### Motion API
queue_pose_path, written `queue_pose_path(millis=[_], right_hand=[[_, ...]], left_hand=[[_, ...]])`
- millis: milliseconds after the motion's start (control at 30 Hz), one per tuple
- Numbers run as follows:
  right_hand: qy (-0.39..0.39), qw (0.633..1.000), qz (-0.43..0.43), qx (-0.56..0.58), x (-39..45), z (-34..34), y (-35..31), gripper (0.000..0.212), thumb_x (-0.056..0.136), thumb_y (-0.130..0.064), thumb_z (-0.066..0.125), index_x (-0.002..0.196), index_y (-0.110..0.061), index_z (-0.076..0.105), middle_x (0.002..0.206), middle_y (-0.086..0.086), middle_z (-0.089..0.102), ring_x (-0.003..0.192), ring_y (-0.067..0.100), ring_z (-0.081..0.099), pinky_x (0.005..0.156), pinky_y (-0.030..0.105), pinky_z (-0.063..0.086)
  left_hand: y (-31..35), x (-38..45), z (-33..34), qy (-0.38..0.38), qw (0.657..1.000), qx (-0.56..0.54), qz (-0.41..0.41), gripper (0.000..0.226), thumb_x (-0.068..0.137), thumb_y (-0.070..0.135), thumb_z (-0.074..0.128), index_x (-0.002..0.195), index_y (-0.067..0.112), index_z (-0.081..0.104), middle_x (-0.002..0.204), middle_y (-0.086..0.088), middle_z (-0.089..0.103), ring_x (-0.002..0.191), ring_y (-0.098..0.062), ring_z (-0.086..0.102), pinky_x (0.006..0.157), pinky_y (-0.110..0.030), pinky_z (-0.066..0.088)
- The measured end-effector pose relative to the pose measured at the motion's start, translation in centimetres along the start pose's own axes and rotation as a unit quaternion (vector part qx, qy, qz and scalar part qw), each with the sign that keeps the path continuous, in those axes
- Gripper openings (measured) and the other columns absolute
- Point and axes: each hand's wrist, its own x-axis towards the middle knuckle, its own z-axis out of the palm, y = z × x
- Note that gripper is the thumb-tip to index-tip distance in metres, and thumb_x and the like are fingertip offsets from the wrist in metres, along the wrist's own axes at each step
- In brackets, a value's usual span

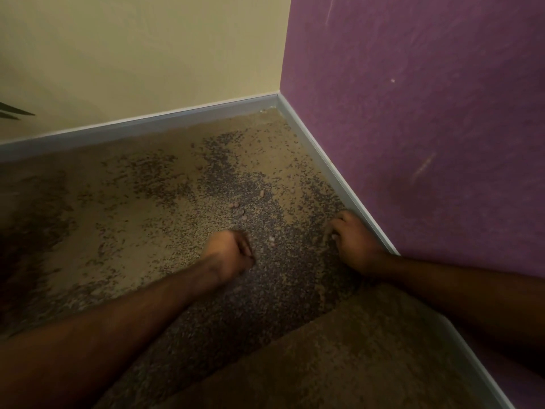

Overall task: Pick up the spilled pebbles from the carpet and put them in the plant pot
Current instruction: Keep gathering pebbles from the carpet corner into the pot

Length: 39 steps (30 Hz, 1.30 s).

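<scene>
Several small pinkish pebbles (239, 208) lie scattered on the speckled tan carpet (141, 208), one pebble (271, 239) just right of my left hand. My left hand (228, 253) is curled into a tight fist low over the carpet, closed round gathered pebbles that stay hidden inside it. My right hand (352, 237) rests by the skirting board (324, 169) with bent fingers, tips down on the carpet; whether it pinches a pebble is unclear. More pebbles (267, 193) lie farther toward the corner. The plant pot is out of view.
A cream wall (147, 54) and a purple wall (413, 113) meet at the corner ahead. Dark leaf tips (14, 112) poke in at the left edge. My knee in tan cloth (354, 364) fills the bottom right.
</scene>
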Motion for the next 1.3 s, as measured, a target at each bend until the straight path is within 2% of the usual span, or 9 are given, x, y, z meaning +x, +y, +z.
queue_pose_path(millis=[67,167,367,567,700,833,933,1033,1300], right_hand=[[-0.001,1.000,0.023,0.011,0.2,-0.4,-0.2,0.020,0.078,0.003,0.051,0.087,-0.011,0.063,0.103,0.008,0.052,0.096,0.022,0.050,0.084,0.036,0.044],[-0.020,0.998,0.066,0.006,1.0,-1.0,-0.8,0.024,0.075,0.010,0.054,0.087,-0.005,0.067,0.099,0.005,0.055,0.095,0.021,0.053,0.087,0.032,0.045],[-0.039,0.986,0.158,0.038,2.3,-1.9,-2.1,0.011,0.080,-0.003,0.066,0.074,-0.011,0.068,0.081,0.005,0.069,0.079,0.020,0.065,0.074,0.027,0.053],[-0.065,0.924,0.167,0.337,1.4,-2.3,-6.4,0.011,0.079,0.006,0.066,0.090,0.003,0.066,0.072,0.003,0.063,0.056,0.009,0.059,0.049,0.020,0.050],[-0.089,0.955,0.044,0.278,2.1,-0.3,-9.8,0.013,0.073,0.008,0.069,0.084,0.001,0.070,0.078,0.006,0.068,0.058,0.008,0.061,0.056,0.026,0.054],[-0.076,0.990,-0.061,0.106,3.8,2.0,-12.1,0.024,0.074,0.006,0.063,0.089,-0.011,0.072,0.099,0.001,0.057,0.090,0.019,0.060,0.079,0.024,0.047],[-0.104,0.992,-0.066,-0.031,4.5,2.7,-13.0,0.026,0.080,0.003,0.058,0.100,-0.008,0.071,0.118,0.011,0.056,0.107,0.026,0.057,0.092,0.030,0.049],[-0.121,0.987,-0.050,-0.089,5.2,2.8,-12.8,0.021,0.084,-0.001,0.055,0.099,-0.003,0.069,0.107,0.013,0.064,0.100,0.028,0.062,0.087,0.033,0.053],[-0.166,0.984,0.065,-0.026,7.0,1.5,-11.5,0.013,0.082,-0.009,0.063,0.090,-0.001,0.070,0.089,0.012,0.069,0.084,0.028,0.067,0.075,0.032,0.058]], left_hand=[[0.0,-0.1,-0.3,0.001,0.988,-0.137,-0.065,0.016,0.073,0.002,0.076,0.064,0.012,0.067,0.051,0.005,0.063,0.039,0.002,0.056,0.049,-0.011,0.047],[0.5,-0.4,-0.9,-0.004,0.910,-0.374,-0.179,0.006,0.080,0.003,0.072,0.077,0.004,0.067,0.067,-0.010,0.065,0.056,-0.013,0.061,0.049,-0.020,0.055],[0.8,-0.9,-2.1,-0.135,0.759,-0.596,-0.226,0.020,0.075,0.002,0.039,0.069,0.014,0.054,0.061,0.000,0.049,0.042,-0.009,0.039,0.034,-0.012,0.027],[0.9,-0.6,-2.1,-0.150,0.753,-0.603,-0.215,0.016,0.076,0.029,0.050,0.062,0.020,0.050,0.057,0.005,0.040,0.039,-0.009,0.027,0.040,-0.012,0.011],[1.2,-0.2,-1.7,-0.126,0.759,-0.603,-0.210,0.028,0.085,0.030,0.054,0.061,0.023,0.042,0.053,0.008,0.034,0.034,-0.006,0.024,0.039,-0.013,0.007],[0.5,0.1,-1.6,-0.099,0.760,-0.605,-0.214,0.031,0.086,0.032,0.054,0.059,0.024,0.041,0.053,0.008,0.032,0.033,-0.007,0.024,0.041,-0.013,0.007],[-0.4,0.4,-1.6,-0.109,0.754,-0.613,-0.209,0.031,0.086,0.032,0.048,0.057,0.024,0.041,0.053,0.008,0.030,0.034,-0.007,0.025,0.042,-0.013,0.005],[-0.9,0.5,-1.6,-0.099,0.752,-0.614,-0.219,0.029,0.086,0.031,0.048,0.058,0.024,0.042,0.053,0.008,0.031,0.033,-0.008,0.025,0.039,-0.012,0.007],[-0.7,0.2,-2.0,-0.097,0.748,-0.618,-0.221,0.027,0.085,0.029,0.048,0.059,0.023,0.042,0.054,0.007,0.031,0.035,-0.007,0.024,0.039,-0.013,0.007]])
